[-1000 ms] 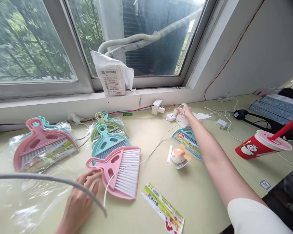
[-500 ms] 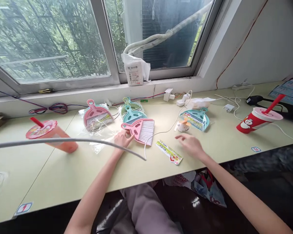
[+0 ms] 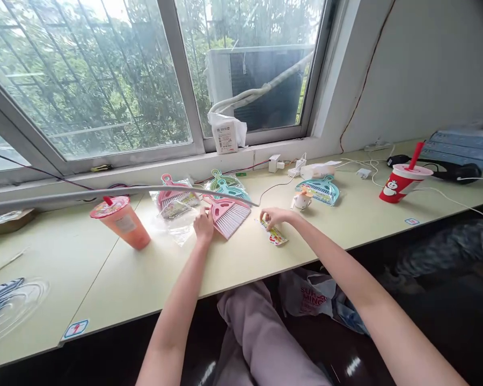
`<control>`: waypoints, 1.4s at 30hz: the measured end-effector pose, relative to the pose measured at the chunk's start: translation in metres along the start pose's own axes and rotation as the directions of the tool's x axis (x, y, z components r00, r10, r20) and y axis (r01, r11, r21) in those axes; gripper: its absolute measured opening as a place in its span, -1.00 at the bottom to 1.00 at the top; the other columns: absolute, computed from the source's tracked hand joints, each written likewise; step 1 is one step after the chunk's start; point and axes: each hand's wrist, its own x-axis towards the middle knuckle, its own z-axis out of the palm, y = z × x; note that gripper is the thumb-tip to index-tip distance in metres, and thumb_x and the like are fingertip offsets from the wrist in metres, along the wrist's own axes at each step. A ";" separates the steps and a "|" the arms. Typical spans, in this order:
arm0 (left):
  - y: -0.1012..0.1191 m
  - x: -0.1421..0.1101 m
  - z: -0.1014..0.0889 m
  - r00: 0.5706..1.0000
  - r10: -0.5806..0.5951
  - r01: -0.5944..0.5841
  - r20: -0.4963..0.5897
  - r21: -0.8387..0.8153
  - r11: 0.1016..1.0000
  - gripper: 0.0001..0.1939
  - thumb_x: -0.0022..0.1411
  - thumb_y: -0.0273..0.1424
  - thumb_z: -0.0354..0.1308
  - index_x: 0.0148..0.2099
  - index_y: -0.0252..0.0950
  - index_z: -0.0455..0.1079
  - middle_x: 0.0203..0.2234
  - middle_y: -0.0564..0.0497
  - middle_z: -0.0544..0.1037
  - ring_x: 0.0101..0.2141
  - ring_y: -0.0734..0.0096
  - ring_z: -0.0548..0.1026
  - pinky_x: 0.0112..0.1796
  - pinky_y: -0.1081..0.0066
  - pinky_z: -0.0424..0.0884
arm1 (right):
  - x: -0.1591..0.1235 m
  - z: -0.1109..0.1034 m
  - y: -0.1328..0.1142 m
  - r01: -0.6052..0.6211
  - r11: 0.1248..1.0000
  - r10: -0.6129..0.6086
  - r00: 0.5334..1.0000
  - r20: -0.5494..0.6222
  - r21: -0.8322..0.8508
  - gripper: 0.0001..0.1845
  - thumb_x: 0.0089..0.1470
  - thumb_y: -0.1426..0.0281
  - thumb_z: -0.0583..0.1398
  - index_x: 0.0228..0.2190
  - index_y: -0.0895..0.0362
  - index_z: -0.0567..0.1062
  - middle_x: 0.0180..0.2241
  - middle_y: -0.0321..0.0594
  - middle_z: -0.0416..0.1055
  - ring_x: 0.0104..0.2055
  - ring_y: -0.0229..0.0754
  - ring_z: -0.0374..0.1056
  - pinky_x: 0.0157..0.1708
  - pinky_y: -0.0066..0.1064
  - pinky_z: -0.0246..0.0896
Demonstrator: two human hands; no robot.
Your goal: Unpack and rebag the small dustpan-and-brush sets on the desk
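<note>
A pink dustpan with a white-bristled brush [image 3: 230, 217] nested in it lies on the table. My left hand [image 3: 203, 225] grips its left edge beside the handle, fingers curled. To the right, my right hand [image 3: 277, 215] has its bent fingers and thumb pinched on the upper end of a printed yellow-green card label [image 3: 277, 237], whose lower end lies on the tabletop. Behind the pink set are a turquoise dustpan [image 3: 229, 187] and a bagged pink dustpan set [image 3: 177, 195]. Another bagged turquoise set [image 3: 324, 190] lies further right.
An orange drink cup [image 3: 124, 224] stands left and a red cup [image 3: 398, 185] right. A small white fan [image 3: 301, 200] is behind my right hand. Crumpled clear plastic [image 3: 179, 230] lies beside my left wrist. A grey cable [image 3: 145, 189] crosses the view.
My right hand has moved left from near the small fan onto the card label. My left hand stays at the pink dustpan set, which is turned slightly. The head view has shifted.
</note>
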 end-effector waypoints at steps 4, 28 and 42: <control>-0.008 0.004 -0.006 0.994 -0.001 -0.007 -0.105 -0.078 0.997 -0.63 0.47 -0.27 -0.13 0.17 -0.29 0.34 -0.27 -0.16 0.61 -0.20 0.10 0.58 -0.20 0.28 0.37 | 0.032 -0.012 -0.018 0.163 0.984 -0.157 0.985 -0.076 0.072 -0.22 -0.36 0.44 0.49 0.00 0.10 0.51 0.01 -0.10 0.47 0.08 -0.02 0.38 0.02 -0.32 0.31; 0.031 -0.036 0.003 0.805 0.386 -0.573 -0.451 -0.422 0.703 -0.67 0.43 -0.18 0.02 0.06 -0.28 0.35 0.23 -0.25 0.28 0.01 0.29 0.53 -0.10 0.31 0.58 | 0.055 0.029 -0.089 0.269 0.939 -0.070 0.761 -0.644 0.216 -0.61 0.16 -0.02 0.18 -0.17 0.00 0.52 -0.07 -0.09 0.38 -0.08 -0.02 0.39 -0.06 -0.18 0.36; 0.036 -0.024 -0.001 0.942 0.332 -0.245 0.042 -0.590 0.769 -0.32 0.37 0.05 -0.06 0.33 -0.27 0.29 -0.24 -0.06 0.61 -0.28 0.28 0.53 -0.28 0.40 0.41 | 0.066 0.027 -0.090 0.578 0.631 0.046 0.637 -0.769 0.517 -0.70 -0.27 0.17 0.33 -0.52 0.12 0.49 -0.37 -0.23 0.35 -0.38 -0.23 0.25 -0.30 -0.34 0.27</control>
